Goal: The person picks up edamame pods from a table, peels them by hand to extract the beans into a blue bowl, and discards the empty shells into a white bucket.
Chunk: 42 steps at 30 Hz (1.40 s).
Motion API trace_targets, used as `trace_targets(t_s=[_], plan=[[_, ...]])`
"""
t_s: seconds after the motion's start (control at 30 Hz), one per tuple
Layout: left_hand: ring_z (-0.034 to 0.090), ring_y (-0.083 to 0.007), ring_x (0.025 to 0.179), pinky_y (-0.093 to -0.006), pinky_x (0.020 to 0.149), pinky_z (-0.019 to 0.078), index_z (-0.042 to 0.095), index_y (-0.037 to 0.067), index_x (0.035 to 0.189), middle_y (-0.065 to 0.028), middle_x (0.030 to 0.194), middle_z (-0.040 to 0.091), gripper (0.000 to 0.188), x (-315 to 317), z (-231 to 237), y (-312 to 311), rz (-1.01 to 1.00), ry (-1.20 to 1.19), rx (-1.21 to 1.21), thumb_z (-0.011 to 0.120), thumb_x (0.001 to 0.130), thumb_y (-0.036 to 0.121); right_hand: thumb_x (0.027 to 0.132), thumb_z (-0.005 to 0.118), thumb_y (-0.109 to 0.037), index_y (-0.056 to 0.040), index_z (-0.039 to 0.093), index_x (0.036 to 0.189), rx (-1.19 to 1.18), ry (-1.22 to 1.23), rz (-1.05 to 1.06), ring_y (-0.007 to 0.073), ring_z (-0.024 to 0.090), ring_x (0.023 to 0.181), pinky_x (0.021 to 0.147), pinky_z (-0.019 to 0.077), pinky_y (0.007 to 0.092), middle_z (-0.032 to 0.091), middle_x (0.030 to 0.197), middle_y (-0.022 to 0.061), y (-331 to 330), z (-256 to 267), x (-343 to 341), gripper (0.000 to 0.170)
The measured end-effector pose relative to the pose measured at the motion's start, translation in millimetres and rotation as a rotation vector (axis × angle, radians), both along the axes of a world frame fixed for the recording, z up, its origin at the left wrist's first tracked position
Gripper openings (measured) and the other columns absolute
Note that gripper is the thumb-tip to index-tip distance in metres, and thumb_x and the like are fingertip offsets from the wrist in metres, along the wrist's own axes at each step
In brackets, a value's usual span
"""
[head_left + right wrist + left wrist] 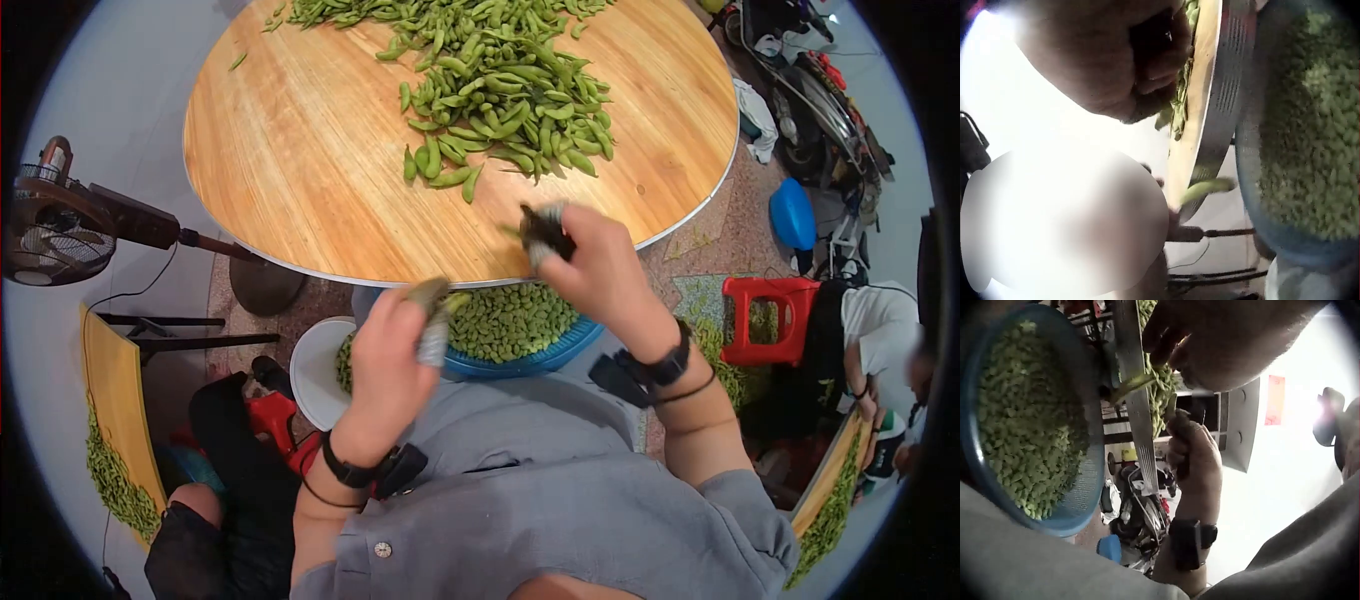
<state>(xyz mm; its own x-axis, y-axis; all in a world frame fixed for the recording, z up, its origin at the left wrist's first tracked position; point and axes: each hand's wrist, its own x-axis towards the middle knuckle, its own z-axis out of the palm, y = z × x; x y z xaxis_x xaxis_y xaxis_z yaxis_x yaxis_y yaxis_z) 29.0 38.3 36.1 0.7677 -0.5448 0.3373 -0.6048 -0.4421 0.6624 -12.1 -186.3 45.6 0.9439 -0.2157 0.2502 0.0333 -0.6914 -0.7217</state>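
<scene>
My left hand [385, 350] is raised just past the table's near edge, above the basket, and pinches a green soybean pod [1132, 387] that sticks out from its fingertips. My right hand [600, 265] is over the table's edge with curled fingers. A green pod tip [1171, 403] pokes out between them, beside something dark [548, 228] that I cannot tell apart clearly. Silvery wrapping covers some fingers of both hands. Below them, shelled green beans [510, 325] fill a blue basket [465, 366]. A heap of soybean pods [520, 95] lies on the wooden table [310, 180].
A white bucket [315, 375] stands left of the basket. A fan [65, 225] is at the left, a red stool [740, 325] and a blue container [792, 214] at the right. Other people sit at both sides by small tables with pods.
</scene>
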Motion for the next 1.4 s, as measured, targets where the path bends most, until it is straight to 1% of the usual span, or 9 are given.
trace_targets(t_s=[0.1, 0.3, 0.5, 0.83, 1.07, 1.23, 1.3, 1.37, 1.4], plan=[[0.063, -0.0288, 0.077, -0.0323, 0.064, 0.05, 0.06, 0.0, 0.108, -0.0133, 0.088, 0.063, 0.027, 4.1, 0.3, -30.7, -0.128, -0.171, -0.091, 0.058, 0.081, 0.001, 0.07, 0.063, -0.01, 0.0019, 0.057, 0.079, 0.309, 0.242, 0.121, 0.0288, 0.053, 0.057, 0.054, 0.0439, 0.0363, 0.054, 0.066, 0.017, 2.8, 11.3, -33.5, 0.017], [0.059, -0.0141, 0.077, -0.026, 0.068, 0.0497, 0.059, -0.001, 0.11, -0.0097, 0.088, 0.062, 0.028, 3.6, -7.1, -38.2, -0.321, 0.869, -0.163, 0.057, 0.082, 0.001, 0.067, 0.063, -0.009, 0.0028, 0.058, 0.083, 0.182, 0.226, 0.063, 0.0315, 0.054, 0.059, 0.056, 0.0449, 0.0363, 0.054, 0.067, 0.0194, -0.1, 8.7, -50.7, 0.02], [0.06, -0.0321, 0.071, -0.0333, 0.068, 0.0483, 0.059, -0.002, 0.101, -0.014, 0.077, 0.06, 0.022, -1.0, -12.8, -24.1, -0.411, 0.433, -0.028, 0.06, 0.082, 0.009, 0.069, 0.062, -0.007, 0.0024, 0.062, 0.089, 0.171, 0.177, 0.168, 0.0168, 0.051, 0.059, 0.054, 0.0418, 0.0305, 0.054, 0.066, 0.0125, 8.9, -1.4, -39.5, 0.022], [0.057, -0.0063, 0.063, -0.0188, 0.053, 0.0441, 0.056, 0.002, 0.105, -0.0035, 0.08, 0.062, 0.014, -18.1, -24.9, -19.0, -0.12, 1.198, -0.397, 0.053, 0.092, 0.007, 0.079, 0.051, -0.007, -0.0021, 0.051, 0.119, 0.353, 0.212, 0.292, 0.0407, 0.061, 0.084, 0.072, 0.05, 0.0408, 0.061, 0.089, 0.0219, 12.8, -28.0, -59.0, 0.04], [0.058, -0.0108, 0.061, -0.024, 0.053, 0.0461, 0.056, 0.002, 0.101, -0.006, 0.076, 0.061, 0.013, -25.0, -41.1, -24.7, -0.14, 1.159, -0.339, 0.056, 0.089, 0.005, 0.084, 0.049, -0.008, -0.0045, 0.045, 0.128, 0.412, 0.29, 0.309, 0.0402, 0.062, 0.085, 0.075, 0.0503, 0.0408, 0.062, 0.095, 0.0227, 14.3, -37.6, -69.2, 0.044], [0.06, -0.0184, 0.067, -0.0354, 0.057, 0.0456, 0.055, -0.002, 0.093, -0.0156, 0.072, 0.053, 0.018, -31.8, -44.6, -17.8, -0.275, -0.041, 0.072, 0.065, 0.08, 0.006, 0.086, 0.048, -0.008, -0.0077, 0.046, 0.129, 0.487, 0.161, 0.333, 0.0303, 0.062, 0.077, 0.07, 0.05, 0.0368, 0.063, 0.09, 0.0142, 24.4, -71.5, -70.8, 0.043], [0.061, -0.0175, 0.066, -0.034, 0.056, 0.0464, 0.056, -0.002, 0.094, -0.0146, 0.073, 0.055, 0.018, -32.9, -49.1, -11.0, -0.299, -0.052, 0.092, 0.065, 0.082, 0.007, 0.088, 0.047, -0.008, -0.0092, 0.046, 0.129, 0.51, 0.054, 0.354, 0.0235, 0.062, 0.07, 0.063, 0.0498, 0.0335, 0.063, 0.085, 0.009, 25.4, -72.6, -71.4, 0.041], [0.061, -0.0167, 0.065, -0.0325, 0.055, 0.0472, 0.056, -0.001, 0.095, -0.0136, 0.073, 0.058, 0.017, -34.8, -48.5, -4.6, -0.32, -0.067, 0.111, 0.065, 0.083, 0.008, 0.092, 0.042, -0.009, -0.0135, 0.047, 0.129, 1.116, 0.714, 0.36, 0.0081, 0.047, 0.056, 0.048, 0.0392, 0.0227, 0.052, 0.072, -0.002, 19.3, -52.5, -73.4, 0.037], [0.061, -0.0158, 0.063, -0.0306, 0.053, 0.0477, 0.057, -0.001, 0.097, -0.0119, 0.074, 0.06, 0.017, -36.5, -44.4, -1.7, -0.269, 0.525, -0.048, 0.064, 0.085, 0.008, 0.092, 0.042, -0.009, -0.0135, 0.047, 0.129, 1.118, 0.715, 0.362, 0.0081, 0.047, 0.056, 0.048, 0.0392, 0.0227, 0.052, 0.072, -0.002, 17.5, -47.7, -74.9, 0.037]])
